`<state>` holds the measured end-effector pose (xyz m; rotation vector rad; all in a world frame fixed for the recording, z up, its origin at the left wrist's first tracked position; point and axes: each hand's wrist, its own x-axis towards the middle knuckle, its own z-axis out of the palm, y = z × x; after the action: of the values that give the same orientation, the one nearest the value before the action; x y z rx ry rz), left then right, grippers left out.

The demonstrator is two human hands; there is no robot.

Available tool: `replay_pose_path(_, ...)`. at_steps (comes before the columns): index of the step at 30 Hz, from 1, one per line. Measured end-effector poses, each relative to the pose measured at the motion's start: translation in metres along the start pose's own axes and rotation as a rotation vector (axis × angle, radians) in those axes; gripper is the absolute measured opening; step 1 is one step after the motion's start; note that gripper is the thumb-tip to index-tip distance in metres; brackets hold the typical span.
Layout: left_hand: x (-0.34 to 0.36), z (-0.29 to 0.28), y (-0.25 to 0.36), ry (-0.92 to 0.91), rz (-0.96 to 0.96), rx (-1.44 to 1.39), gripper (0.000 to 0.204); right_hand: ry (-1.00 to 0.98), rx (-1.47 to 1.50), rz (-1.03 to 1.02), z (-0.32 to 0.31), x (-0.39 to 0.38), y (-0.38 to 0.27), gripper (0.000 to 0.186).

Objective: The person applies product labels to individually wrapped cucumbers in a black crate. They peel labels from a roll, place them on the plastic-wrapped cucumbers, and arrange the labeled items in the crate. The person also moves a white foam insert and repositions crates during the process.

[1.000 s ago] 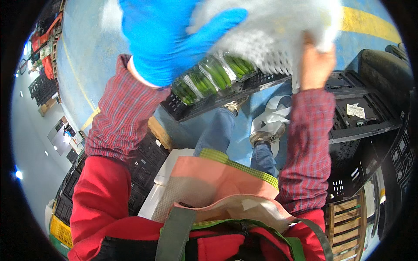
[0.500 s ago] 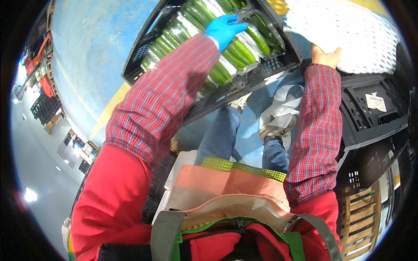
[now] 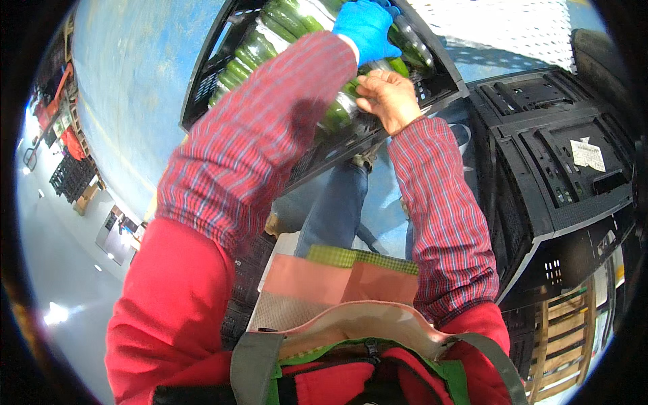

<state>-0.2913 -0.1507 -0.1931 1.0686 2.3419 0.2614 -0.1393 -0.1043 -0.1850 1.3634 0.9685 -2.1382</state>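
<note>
Head view: bagged cucumbers slant rightward beneath gloved left hand; bare right hand curls loosely by their near ends, left grip's opening, both holds unclear.

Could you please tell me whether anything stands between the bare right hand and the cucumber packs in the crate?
Nothing visible does: the right hand reaches over the near edge of the black crate to the cucumber packs. The gloved left hand is just beyond, not between.

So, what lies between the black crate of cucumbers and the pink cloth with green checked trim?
Between crate and cloth, the head view shows a leg in jeans, a shoe and blue floor, flanked by plaid sleeves.
</note>
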Motion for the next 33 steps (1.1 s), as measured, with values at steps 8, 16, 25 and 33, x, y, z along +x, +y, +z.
replay_pose_path(8,0.01,-0.019,-0.006,-0.214,0.273,0.352,0.067,0.429,-0.589,-0.285,0.028,0.013,0.054,0.042)
replay_pose_path(16,-0.009,0.004,-0.004,-0.148,0.442,0.349,0.02,0.373,-1.007,-0.491,0.034,-0.013,0.046,0.039)
replay_pose_path(25,0.029,-0.024,0.013,-0.686,0.416,0.571,0.04,0.345,-1.35,-0.467,0.033,-0.009,0.049,0.048)
replay_pose_path(33,-0.063,-0.149,-0.063,-0.29,-0.018,-0.348,0.071,0.229,-1.347,-0.672,0.039,0.021,0.013,0.094)
